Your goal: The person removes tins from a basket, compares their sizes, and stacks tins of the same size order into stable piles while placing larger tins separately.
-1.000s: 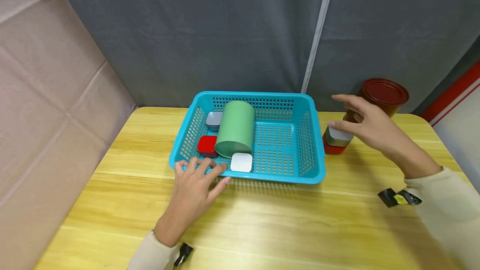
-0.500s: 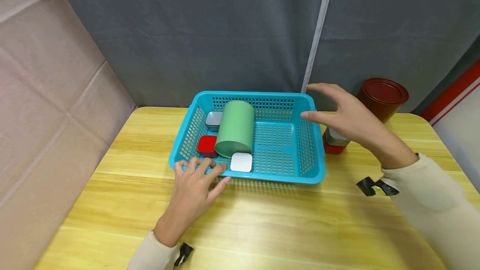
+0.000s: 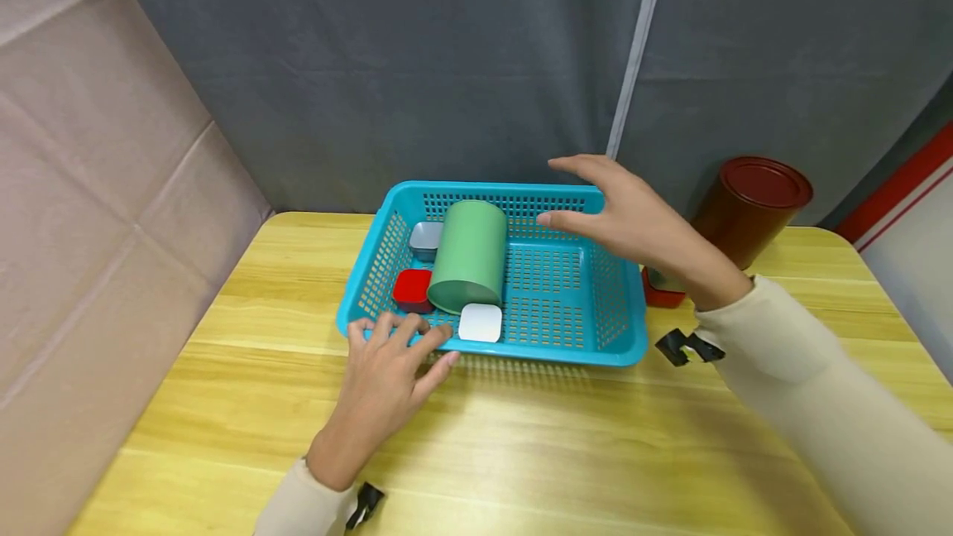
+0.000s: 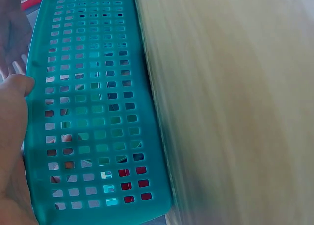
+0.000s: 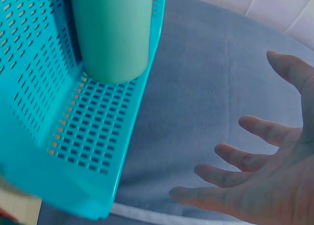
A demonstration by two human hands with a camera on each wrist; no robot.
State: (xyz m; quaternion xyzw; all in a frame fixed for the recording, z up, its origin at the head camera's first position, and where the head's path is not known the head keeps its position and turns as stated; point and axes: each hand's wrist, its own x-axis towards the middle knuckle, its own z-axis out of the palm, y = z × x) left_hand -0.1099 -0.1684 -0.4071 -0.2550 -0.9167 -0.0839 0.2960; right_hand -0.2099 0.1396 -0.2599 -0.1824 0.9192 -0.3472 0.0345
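A blue plastic basket [image 3: 628, 304] stands on the table. My left hand [image 3: 383, 375] holds its front rim, fingers bent over the edge and thumb along the outside. Inside, a green cylinder [image 3: 469, 255] lies on its side. Left of it are a grey rounded block [image 3: 426, 238] and a red block [image 3: 412, 288]; a white-topped block [image 3: 480, 323] sits at its near end. My right hand [image 3: 633, 217] hovers over the basket's far right part, thumb and fingers spread, holding nothing. In the right wrist view, the spread fingers [image 5: 265, 132] appear beside the basket's rim.
A dark red-lidded brown canister [image 3: 752, 209] stands at the table's back right. Just right of the basket, a red block [image 3: 663, 296] sits under a greyish one, mostly hidden by my right hand and wrist. A grey curtain [image 3: 417, 73] hangs behind the table [image 3: 521, 445].
My right hand has moved left from above the stacked blocks on the right to over the basket, staying spread. My left hand and the things in the basket have stayed put.
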